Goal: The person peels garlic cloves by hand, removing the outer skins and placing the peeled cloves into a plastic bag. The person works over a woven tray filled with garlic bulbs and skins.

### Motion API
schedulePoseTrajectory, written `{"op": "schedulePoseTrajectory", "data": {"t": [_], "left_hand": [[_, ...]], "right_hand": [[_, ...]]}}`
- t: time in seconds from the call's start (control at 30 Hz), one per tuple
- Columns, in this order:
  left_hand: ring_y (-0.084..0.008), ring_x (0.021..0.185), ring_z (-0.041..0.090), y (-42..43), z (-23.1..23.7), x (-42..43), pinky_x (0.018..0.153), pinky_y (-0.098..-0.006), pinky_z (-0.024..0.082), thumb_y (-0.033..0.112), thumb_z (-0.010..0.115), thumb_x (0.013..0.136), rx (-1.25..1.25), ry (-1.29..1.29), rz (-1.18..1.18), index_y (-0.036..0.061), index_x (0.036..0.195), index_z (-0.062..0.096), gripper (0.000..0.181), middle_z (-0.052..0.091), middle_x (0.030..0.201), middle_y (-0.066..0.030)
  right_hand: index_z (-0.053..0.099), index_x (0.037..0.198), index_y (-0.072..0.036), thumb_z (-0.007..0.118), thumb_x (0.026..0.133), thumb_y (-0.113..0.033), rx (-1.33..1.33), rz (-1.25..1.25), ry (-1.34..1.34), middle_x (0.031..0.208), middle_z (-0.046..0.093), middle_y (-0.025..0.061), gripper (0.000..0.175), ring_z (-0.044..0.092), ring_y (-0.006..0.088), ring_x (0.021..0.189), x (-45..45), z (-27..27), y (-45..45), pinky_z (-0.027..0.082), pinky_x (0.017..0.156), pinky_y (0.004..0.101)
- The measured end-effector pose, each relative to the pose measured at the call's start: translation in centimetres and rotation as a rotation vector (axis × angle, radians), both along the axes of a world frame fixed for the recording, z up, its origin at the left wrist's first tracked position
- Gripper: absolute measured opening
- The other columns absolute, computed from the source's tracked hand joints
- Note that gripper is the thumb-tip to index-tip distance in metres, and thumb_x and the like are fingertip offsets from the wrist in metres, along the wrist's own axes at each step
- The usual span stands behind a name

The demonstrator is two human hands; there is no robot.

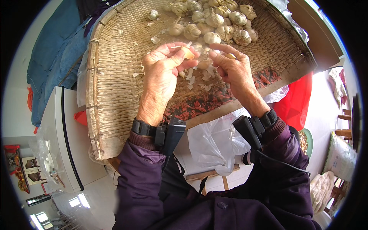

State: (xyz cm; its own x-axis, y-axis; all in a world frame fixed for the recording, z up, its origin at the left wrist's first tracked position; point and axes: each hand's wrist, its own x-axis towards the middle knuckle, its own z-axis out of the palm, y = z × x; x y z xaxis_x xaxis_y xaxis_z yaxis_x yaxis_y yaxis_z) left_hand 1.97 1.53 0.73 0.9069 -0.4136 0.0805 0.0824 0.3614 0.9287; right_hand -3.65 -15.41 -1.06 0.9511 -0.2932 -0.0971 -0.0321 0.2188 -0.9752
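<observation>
My left hand (161, 67) pinches a garlic clove (188, 53) between thumb and fingers, with a strip of papery skin sticking up beside it. Close by on the right, my right hand (237, 70) has its index finger and thumb pointing towards that clove. Another pale garlic clove (231, 56) shows in the crook between that thumb and index finger. Below both hands lies a woven wicker tray (115, 83), strewn with flakes of garlic skin (207, 75). Loose cloves partly hidden by the fingers lie there too. Whole garlic bulbs (214, 20) are heaped at its far side.
A patterned dark cloth strip (198, 105) runs along the tray's near edge. Clear plastic bags (212, 143) hang below it. To the right are a red bag (296, 100) and a green basin (309, 143) on the floor. A white cabinet (77, 138) stands left.
</observation>
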Motion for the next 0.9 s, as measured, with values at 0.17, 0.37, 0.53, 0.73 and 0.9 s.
{"op": "schedulePoseTrajectory", "data": {"t": [0.17,0.37,0.53,0.73,0.9], "left_hand": [[-0.0253,0.087,0.066,-0.1,0.0,0.0,0.07,-0.0281,0.058,0.002,0.06,0.089,0.014,0.034,0.012,-0.0101,0.103,0.055,0.019,0.065,0.098,-0.0196],[-0.0191,0.08,0.066,-0.7,-0.1,-0.7,0.067,-0.027,0.056,0.005,0.065,0.086,0.112,0.0,0.077,-0.0058,0.097,0.06,0.017,0.067,0.088,-0.0144],[-0.0157,0.06,0.063,-1.8,-0.2,-1.5,0.056,-0.0259,0.054,0.001,0.065,0.084,0.099,-0.031,0.138,-0.0057,0.088,0.062,0.008,0.065,0.075,-0.01],[-0.0142,0.064,0.063,-2.0,-0.2,-1.6,0.061,-0.0242,0.052,0.003,0.062,0.087,0.174,-0.088,0.162,-0.0044,0.089,0.061,0.008,0.066,0.08,-0.0108],[-0.0146,0.059,0.062,-2.1,0.0,-1.9,0.057,-0.0246,0.051,0.006,0.061,0.089,0.191,-0.087,0.185,-0.0045,0.089,0.059,0.011,0.066,0.078,-0.0112]], "right_hand": [[0.066,0.103,-0.003,0.068,0.086,-0.019,0.052,0.166,0.011,0.069,0.057,-0.0004,0.023,0.041,0.0017,0.051,-0.2,0.5,0.2,0.025,0.042,0.0159],[0.061,0.109,0.001,0.069,0.085,-0.023,0.086,0.288,-0.022,0.066,0.057,0.0001,0.035,0.042,0.0031,0.051,-0.7,0.6,0.9,0.029,0.044,0.0188],[0.059,0.112,0.001,0.069,0.085,-0.022,0.058,0.288,-0.051,0.071,0.062,0.0023,0.036,0.043,0.0033,0.052,-0.9,0.5,1.0,0.03,0.044,0.019],[0.062,0.104,0.0,0.07,0.085,-0.021,0.049,0.221,-0.06,0.07,0.062,0.0017,0.03,0.043,0.0031,0.052,-0.9,0.3,1.6,0.032,0.045,0.0182],[0.064,0.091,-0.001,0.07,0.085,-0.02,0.084,0.226,-0.052,0.068,0.061,0.0,0.02,0.043,0.0028,0.052,-0.8,0.4,1.6,0.032,0.045,0.0176]]}}
